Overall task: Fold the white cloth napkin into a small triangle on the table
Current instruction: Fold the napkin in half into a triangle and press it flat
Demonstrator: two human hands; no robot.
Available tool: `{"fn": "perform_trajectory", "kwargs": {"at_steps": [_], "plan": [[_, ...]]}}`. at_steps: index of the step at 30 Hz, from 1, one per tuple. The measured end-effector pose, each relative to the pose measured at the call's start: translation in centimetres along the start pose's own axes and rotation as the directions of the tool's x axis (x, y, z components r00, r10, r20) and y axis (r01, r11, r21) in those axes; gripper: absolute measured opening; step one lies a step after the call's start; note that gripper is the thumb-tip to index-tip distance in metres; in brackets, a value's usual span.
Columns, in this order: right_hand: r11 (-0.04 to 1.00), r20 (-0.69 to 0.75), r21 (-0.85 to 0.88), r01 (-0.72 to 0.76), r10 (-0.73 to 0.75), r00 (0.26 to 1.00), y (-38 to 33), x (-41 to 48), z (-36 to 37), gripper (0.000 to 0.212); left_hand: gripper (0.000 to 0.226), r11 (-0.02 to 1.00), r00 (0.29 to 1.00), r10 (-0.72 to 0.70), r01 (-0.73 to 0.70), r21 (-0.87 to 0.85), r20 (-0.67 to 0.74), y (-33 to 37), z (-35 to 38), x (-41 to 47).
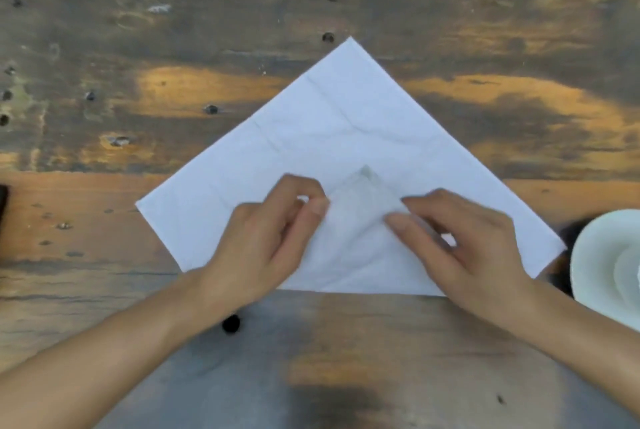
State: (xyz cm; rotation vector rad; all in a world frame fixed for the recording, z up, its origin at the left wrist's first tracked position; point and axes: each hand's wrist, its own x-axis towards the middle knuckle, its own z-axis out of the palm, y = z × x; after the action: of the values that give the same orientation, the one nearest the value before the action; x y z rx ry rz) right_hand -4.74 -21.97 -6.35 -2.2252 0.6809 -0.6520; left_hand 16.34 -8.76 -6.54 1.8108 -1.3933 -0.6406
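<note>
Napkin [346, 124] on counter [207, 30], near corner folded up. Left hand [263, 241] and right hand [474, 241] pinch flap edges in fingers [317, 210]. Risk: uneven pull skews crease, point lands off-centre.

We note motion blur over the flap [360, 207] of the napkin [346, 110], pinched between the left hand [266, 241] and the right hand [464, 238]; its tip reads grey and indistinct. Both hands cover the ends of the napkin's near fold. The right frame edge cuts off a white dish [602, 255]. A dark object [2, 203], cropped at the left edge, is unidentifiable. Both forearms run out of frame.
</note>
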Motion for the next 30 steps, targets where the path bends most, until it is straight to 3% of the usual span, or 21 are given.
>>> {"fn": "perform_trajectory", "kwargs": {"at_steps": [7, 12, 15, 18, 21, 26, 30], "plan": [[0.982, -0.175, -0.173, -0.081, 0.051, 0.983, 5.8, 11.9, 2.7, 0.014, 0.012, 0.980, 0.986, -0.135, 0.148, 0.135, -0.101, -3.5, -0.7, 12.2], [0.947, -0.135, -0.220, -0.233, 0.207, 0.969, 10.7, 17.1, 5.3, 0.016, 0.020, 0.913, 0.957, -0.287, 0.290, 0.288, -0.053, -6.8, -0.1, 18.2], [0.907, -0.188, -0.191, -0.377, 0.343, 0.920, 12.3, 17.2, 6.6, 0.019, 0.021, 0.858, 0.938, -0.341, 0.337, 0.387, -0.061, -8.3, 0.6, 19.3], [0.888, -0.265, -0.161, -0.430, 0.381, 0.886, 12.4, 16.9, 7.1, 0.021, 0.029, 0.861, 0.917, -0.388, 0.396, 0.320, -0.089, -8.8, 0.9, 19.7], [0.874, -0.244, -0.132, -0.468, 0.429, 0.869, 12.4, 17.1, 6.9, 0.022, 0.033, 0.885, 0.919, -0.382, 0.394, 0.250, -0.099, -9.2, 0.6, 19.2], [0.850, -0.211, -0.139, -0.508, 0.476, 0.854, 12.1, 17.2, 6.7, 0.024, 0.034, 0.840, 0.926, -0.341, 0.377, 0.389, -0.160, -9.1, 0.9, 18.2], [0.835, -0.208, -0.155, -0.528, 0.495, 0.844, 12.0, 17.5, 6.6, 0.024, 0.042, 0.809, 0.902, -0.368, 0.430, 0.401, -0.224, -8.9, 1.2, 18.6]]}}
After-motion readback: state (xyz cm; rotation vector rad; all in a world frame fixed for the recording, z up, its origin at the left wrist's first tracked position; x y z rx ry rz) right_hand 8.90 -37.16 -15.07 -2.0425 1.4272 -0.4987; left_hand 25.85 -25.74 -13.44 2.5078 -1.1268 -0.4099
